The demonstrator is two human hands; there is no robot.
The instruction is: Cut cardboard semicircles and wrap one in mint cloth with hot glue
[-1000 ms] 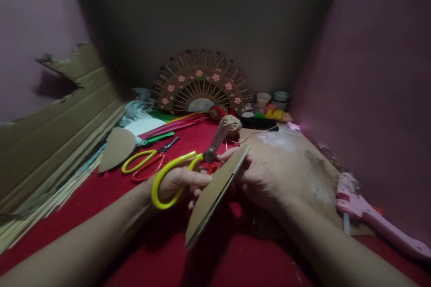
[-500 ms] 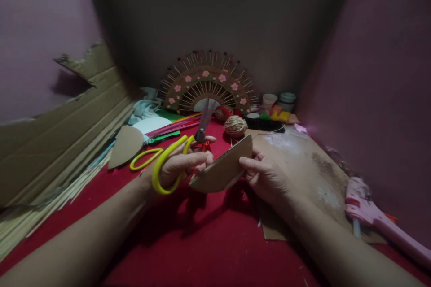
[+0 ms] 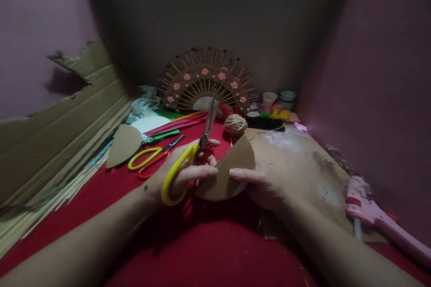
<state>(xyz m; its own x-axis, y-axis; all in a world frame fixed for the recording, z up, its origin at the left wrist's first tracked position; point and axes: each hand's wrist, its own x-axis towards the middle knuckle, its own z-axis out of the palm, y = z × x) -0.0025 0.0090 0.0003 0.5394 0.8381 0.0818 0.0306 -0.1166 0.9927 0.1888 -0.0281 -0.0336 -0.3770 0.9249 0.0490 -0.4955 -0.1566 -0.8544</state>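
A rounded piece of brown cardboard (image 3: 224,184) is held up in front of me, its straight edge slanting up to the right. My right hand (image 3: 266,181) grips its right side, thumb on the face and fingers behind. My left hand (image 3: 186,166) pinches the left side with the thumb. Large scissors (image 3: 206,136) hang on that same hand, a yellow handle loop around it, blades pointing up and away. Smaller scissors (image 3: 158,157) with one yellow and one red handle lie on the red cloth left of it. Another curved cardboard piece (image 3: 124,145) rests beyond them.
A stick fan with pink flowers (image 3: 205,78) stands against the back wall. Before it sits a ball of twine (image 3: 235,124). A cardboard sheet (image 3: 303,179) and a pink glue gun (image 3: 373,210) lie at right. Thin sticks (image 3: 57,208) and torn cardboard (image 3: 84,80) line the left.
The cardboard piece has turned so its face shows more fully, and my left thumb now rests on it. The large scissors have shifted slightly right and down with my left hand, uncovering the smaller pair.
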